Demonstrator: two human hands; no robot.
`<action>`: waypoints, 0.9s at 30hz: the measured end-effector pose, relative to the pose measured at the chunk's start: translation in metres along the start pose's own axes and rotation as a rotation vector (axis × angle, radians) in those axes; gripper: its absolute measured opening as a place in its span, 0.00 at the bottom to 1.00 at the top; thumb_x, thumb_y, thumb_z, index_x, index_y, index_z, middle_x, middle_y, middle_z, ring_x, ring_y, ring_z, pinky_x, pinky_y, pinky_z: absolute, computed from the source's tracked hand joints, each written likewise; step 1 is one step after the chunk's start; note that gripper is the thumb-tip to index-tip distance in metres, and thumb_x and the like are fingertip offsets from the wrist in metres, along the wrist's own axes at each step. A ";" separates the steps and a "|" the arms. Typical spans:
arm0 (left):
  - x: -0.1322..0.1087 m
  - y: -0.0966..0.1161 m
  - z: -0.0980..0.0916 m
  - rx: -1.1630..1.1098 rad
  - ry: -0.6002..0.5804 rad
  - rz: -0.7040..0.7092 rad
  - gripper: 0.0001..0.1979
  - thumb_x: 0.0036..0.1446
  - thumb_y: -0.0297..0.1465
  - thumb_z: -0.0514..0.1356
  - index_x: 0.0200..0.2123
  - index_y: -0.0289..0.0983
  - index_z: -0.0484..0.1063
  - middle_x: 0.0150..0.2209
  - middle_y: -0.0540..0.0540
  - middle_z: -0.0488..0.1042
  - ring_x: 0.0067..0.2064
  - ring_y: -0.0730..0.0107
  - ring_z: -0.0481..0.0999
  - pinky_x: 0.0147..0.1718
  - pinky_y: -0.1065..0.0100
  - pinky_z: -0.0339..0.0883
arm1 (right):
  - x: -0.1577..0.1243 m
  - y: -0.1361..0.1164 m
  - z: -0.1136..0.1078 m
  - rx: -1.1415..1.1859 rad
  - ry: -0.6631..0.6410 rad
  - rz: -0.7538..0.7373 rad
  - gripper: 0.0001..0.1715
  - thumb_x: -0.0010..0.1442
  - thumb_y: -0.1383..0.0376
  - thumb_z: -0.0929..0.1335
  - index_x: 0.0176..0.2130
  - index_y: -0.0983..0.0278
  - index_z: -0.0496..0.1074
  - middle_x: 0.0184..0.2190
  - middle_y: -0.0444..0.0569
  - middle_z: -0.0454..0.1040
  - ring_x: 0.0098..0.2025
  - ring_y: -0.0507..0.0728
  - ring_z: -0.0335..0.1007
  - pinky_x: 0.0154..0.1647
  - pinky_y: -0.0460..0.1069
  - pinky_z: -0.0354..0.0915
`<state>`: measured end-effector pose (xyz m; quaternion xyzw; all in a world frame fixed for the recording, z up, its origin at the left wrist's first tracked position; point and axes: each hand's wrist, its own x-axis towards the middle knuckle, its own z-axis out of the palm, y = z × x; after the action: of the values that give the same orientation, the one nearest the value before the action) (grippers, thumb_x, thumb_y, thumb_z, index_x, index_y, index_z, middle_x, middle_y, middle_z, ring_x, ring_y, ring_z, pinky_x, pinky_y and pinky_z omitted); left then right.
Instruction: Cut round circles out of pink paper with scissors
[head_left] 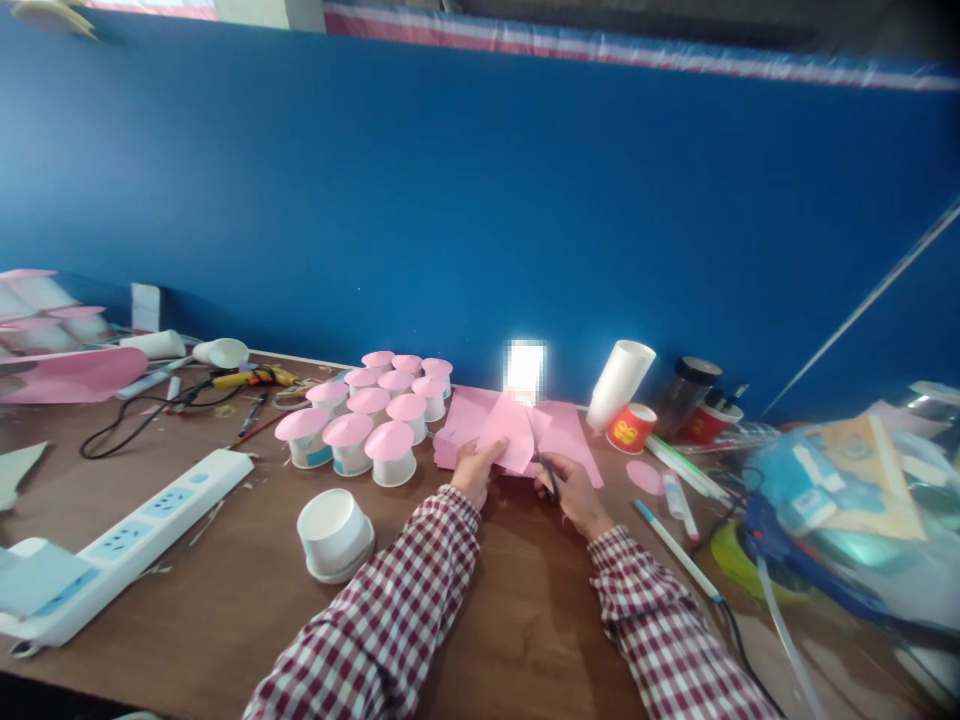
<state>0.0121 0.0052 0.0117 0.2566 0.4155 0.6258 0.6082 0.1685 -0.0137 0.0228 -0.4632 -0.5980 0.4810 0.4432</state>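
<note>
Between thumb and fingers, my left hand (pixel 477 472) grips a piece of pink paper (pixel 517 440). My right hand (pixel 576 492) is closed around a pair of dark-handled scissors (pixel 551 478), whose blades meet the right side of that paper. Beneath and behind both hands lies a stack of pink sheets (pixel 459 425) against the blue wall. Left of the stack, several white paper cups stand upside down or upright, I cannot tell which, with pink paper discs (pixel 390 440) on top. A loose pink disc (pixel 645 478) lies right of my right hand.
A power strip (pixel 142 535) and a yellow glue gun (pixel 255 378) lie at left. White bowls (pixel 335 535) stand near my left forearm. To the right are a leaning cup stack (pixel 621 380), a red cup (pixel 631 430), markers and a cluttered plastic bag (pixel 832 480).
</note>
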 end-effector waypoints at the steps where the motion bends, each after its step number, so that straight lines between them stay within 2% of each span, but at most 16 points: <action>1: 0.000 0.000 0.000 0.000 0.001 0.001 0.19 0.36 0.35 0.70 0.31 0.30 0.72 0.24 0.46 0.72 0.23 0.74 0.70 0.18 0.73 0.61 | 0.000 0.001 0.000 0.002 0.000 0.002 0.24 0.48 0.52 0.71 0.37 0.68 0.74 0.19 0.44 0.70 0.21 0.51 0.64 0.22 0.46 0.61; 27: -0.001 0.002 -0.001 -0.011 0.000 0.017 0.19 0.37 0.35 0.70 0.32 0.29 0.73 0.28 0.44 0.74 0.28 0.71 0.72 0.22 0.72 0.65 | 0.001 0.003 0.000 0.018 -0.006 0.013 0.23 0.47 0.54 0.71 0.38 0.68 0.73 0.18 0.42 0.68 0.20 0.50 0.63 0.22 0.46 0.60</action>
<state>0.0104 0.0046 0.0132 0.2570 0.4096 0.6333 0.6042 0.1689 -0.0119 0.0205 -0.4616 -0.5919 0.4906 0.4426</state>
